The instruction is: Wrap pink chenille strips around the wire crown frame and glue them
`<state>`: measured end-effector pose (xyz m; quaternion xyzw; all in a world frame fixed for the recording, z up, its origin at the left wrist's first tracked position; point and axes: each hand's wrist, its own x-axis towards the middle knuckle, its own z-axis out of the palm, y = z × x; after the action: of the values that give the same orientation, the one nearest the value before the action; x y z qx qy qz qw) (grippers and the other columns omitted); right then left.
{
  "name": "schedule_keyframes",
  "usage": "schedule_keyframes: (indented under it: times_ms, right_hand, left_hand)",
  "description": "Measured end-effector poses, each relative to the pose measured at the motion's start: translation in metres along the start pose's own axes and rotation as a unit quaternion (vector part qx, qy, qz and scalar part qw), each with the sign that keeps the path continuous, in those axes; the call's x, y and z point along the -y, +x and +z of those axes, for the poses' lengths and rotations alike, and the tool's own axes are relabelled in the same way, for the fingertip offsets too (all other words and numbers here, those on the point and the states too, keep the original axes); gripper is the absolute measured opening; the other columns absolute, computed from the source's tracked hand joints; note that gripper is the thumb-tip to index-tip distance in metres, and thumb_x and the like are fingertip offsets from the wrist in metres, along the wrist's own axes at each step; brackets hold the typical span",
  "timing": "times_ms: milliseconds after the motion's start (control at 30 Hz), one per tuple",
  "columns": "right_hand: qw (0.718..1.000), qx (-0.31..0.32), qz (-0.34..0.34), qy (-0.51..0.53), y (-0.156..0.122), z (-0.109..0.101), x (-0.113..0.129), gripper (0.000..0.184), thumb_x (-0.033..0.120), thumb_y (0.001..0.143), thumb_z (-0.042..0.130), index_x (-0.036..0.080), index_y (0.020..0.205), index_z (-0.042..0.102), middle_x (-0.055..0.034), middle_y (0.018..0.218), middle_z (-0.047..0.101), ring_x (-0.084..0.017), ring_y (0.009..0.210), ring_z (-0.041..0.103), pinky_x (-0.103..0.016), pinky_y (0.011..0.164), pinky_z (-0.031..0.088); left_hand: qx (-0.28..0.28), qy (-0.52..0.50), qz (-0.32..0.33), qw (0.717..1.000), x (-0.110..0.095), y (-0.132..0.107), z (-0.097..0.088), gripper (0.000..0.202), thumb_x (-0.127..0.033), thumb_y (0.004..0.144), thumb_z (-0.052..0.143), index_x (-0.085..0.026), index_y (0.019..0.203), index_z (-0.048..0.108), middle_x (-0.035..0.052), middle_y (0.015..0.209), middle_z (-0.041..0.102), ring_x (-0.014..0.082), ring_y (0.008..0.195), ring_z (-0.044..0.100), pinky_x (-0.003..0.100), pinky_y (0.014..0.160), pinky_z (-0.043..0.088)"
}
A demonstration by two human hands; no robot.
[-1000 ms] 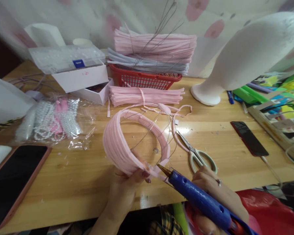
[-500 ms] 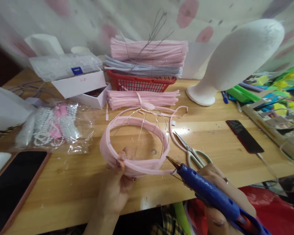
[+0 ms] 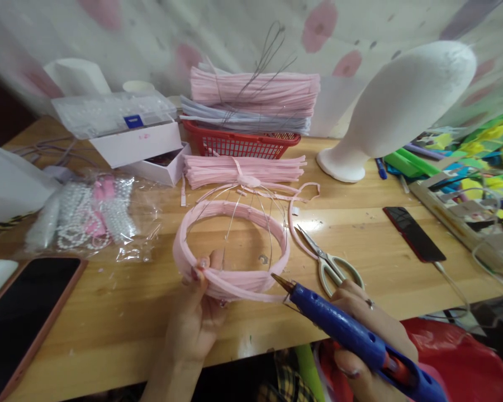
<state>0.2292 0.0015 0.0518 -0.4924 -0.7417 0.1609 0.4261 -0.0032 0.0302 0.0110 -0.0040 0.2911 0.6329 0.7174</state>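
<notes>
My left hand (image 3: 199, 301) pinches the near left side of a pink ring (image 3: 179, 245) built from fuzzy strips, with thin wires arching over it to a pink oval pad at the top. A loose pink strip runs along the ring's near edge toward the right. My right hand (image 3: 369, 329) is wrapped round a blue hot glue gun (image 3: 339, 312). Its brass nozzle points left, close to the ring's near right rim; whether it touches cannot be made out. Scissors (image 3: 331, 262) with pale handles lie just beyond the glue gun.
Behind the ring lie a bundle of pink strips (image 3: 272, 167) and a loaded red basket (image 3: 251, 146). A white foam head form (image 3: 406, 106) stands right. Phones (image 3: 414, 233) lie on both sides. A bag of beads (image 3: 96, 218) and a white box (image 3: 140, 145) sit left.
The glue gun has moved left, bringing its nozzle nearer the ring's front rim. The ring has tilted slightly in my left hand, and its wires have shifted.
</notes>
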Motion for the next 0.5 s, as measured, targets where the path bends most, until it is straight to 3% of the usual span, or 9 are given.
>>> schedule_keyframes:
  times_ms: [167,267,433,500]
  right_hand:
    - [0.999,-0.001,0.014,0.031,-0.002,0.000,0.000,0.050,0.071,0.091,0.056,0.023,0.075,0.059,0.0022,0.062,0.045,-0.016,0.056,0.041,-0.032,0.053,0.028]
    - [0.999,-0.007,0.022,0.031,-0.004,0.001,-0.001,0.052,0.072,0.090,0.056,0.023,0.075,0.059,0.0022,0.062,0.045,-0.016,0.056,0.040,-0.032,0.053,0.027]
    - [0.999,-0.006,0.014,0.032,-0.004,0.002,-0.002,0.051,0.071,0.090,0.057,0.023,0.075,0.061,0.0021,0.062,0.046,-0.016,0.057,0.041,-0.032,0.055,0.029]
    - [0.999,-0.011,0.016,0.026,-0.004,0.002,-0.001,0.052,0.073,0.089,0.057,0.023,0.074,0.061,0.0021,0.062,0.046,-0.016,0.057,0.042,-0.032,0.055,0.031]
  left_hand:
    - [0.016,-0.007,-0.008,1.000,-0.001,-0.001,-0.001,0.026,-0.018,0.066,0.094,-0.025,0.081,0.074,0.0004,0.099,0.080,0.0173,0.083,0.076,0.017,0.059,0.058]
    - [0.019,-0.011,-0.005,1.000,-0.001,-0.002,0.004,0.028,-0.019,0.062,0.096,-0.025,0.080,0.075,0.0001,0.097,0.080,0.0167,0.081,0.076,0.019,0.060,0.059]
    - [0.015,-0.014,0.005,1.000,-0.002,-0.002,0.017,0.030,-0.021,0.053,0.100,-0.025,0.070,0.075,-0.0048,0.073,0.076,0.0132,0.071,0.074,0.014,0.050,0.055]
    - [0.010,-0.012,0.008,1.000,-0.002,-0.002,0.020,0.031,-0.022,0.050,0.101,-0.026,0.068,0.076,-0.0047,0.072,0.076,0.0126,0.068,0.074,0.015,0.051,0.057]
